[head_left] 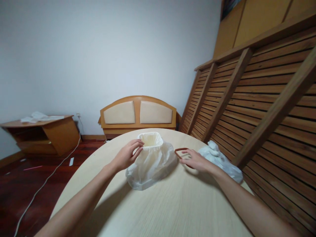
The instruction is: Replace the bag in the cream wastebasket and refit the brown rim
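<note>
A small waste bin [150, 140] with a pale rim stands upright on the round table. A translucent white plastic bag [154, 168] lines it, folded over the rim and draped loosely around the outside, hiding most of the bin's body. My left hand [128, 153] is at the left side of the rim, thumb and fingers apart, the fingertips seeming to touch the bag's edge. To the right of the bin, my right hand [195, 160] grips a brown rounded-square ring [181, 149] just above the tabletop; part of the ring is hidden behind the fingers.
A knotted white plastic bag [222, 161] lies at the table's right edge, beyond my right forearm. The round table [158, 210] fills the foreground. Slatted wooden panels [234, 108] lean on the right. A headboard [138, 112], low desk [59, 135] and white cable [49, 177] are farther off.
</note>
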{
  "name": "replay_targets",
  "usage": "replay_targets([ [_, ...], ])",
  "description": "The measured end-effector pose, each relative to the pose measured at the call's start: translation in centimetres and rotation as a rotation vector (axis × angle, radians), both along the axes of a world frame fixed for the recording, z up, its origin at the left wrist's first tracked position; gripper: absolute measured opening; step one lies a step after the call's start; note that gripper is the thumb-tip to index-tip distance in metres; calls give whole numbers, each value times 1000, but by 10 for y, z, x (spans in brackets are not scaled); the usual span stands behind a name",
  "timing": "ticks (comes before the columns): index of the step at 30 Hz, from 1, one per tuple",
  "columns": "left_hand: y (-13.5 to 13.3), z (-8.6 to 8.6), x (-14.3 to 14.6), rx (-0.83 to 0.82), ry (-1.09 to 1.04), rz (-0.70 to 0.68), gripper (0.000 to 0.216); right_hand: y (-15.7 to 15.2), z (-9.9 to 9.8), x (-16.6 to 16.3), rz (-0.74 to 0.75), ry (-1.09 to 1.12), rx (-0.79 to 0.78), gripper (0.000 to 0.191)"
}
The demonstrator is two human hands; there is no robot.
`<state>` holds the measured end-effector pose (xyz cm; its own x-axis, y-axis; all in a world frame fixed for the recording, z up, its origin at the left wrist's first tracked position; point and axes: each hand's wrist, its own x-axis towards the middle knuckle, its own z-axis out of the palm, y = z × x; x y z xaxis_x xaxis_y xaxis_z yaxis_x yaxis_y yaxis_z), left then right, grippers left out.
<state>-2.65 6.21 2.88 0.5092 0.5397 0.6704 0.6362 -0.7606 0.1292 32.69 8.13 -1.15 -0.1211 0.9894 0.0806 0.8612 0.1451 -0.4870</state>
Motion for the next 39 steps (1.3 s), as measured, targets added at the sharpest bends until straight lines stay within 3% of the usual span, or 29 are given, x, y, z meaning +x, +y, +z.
replay_targets([
  [3, -9, -15, -5, 187, 15, 19, 15, -21, -8, -3, 1, -78, -29, 54],
  [5, -23, -29, -2, 245, 182, -72, 9, -36, -10, -8, 20, -180, -56, 54],
  [7, -38, -43, 4, 183, 395, -135, 11, -52, -9, -14, 21, -291, -99, 57],
  [9, -49, -56, 9, 42, 508, -77, 18, -64, -9, -18, 13, -346, -131, 63],
  [12, -54, -70, 10, -95, 555, 44, 4, -75, -10, -21, 20, -343, -122, 67],
  [14, -52, -70, 8, -94, 528, 64, 13, -77, -10, -23, 33, -324, -70, 67],
  [17, -49, -55, 5, -27, 353, 76, 17, -79, -7, -32, 100, -260, 54, 62],
  [21, -46, -9, 6, 110, 126, 82, 17, -80, 5, -60, 168, -184, 218, 66],
  [24, -42, 27, 10, 192, 70, 61, 20, -71, 15, -84, 117, -206, 213, 61],
  [27, -33, 51, 16, 204, 87, 72, 23, -51, 23, -97, 67, -251, 211, 40],
  [29, -26, 59, 18, 111, 93, 108, 23, -36, 27, -98, 37, -260, 208, 28],
  [34, -5, 60, 12, -266, -57, 206, 28, -25, 38, -97, 0, -200, 212, 24],
  [39, 10, 53, 5, -421, -253, 94, 38, -44, 34, -111, 67, -133, 319, 42],
])
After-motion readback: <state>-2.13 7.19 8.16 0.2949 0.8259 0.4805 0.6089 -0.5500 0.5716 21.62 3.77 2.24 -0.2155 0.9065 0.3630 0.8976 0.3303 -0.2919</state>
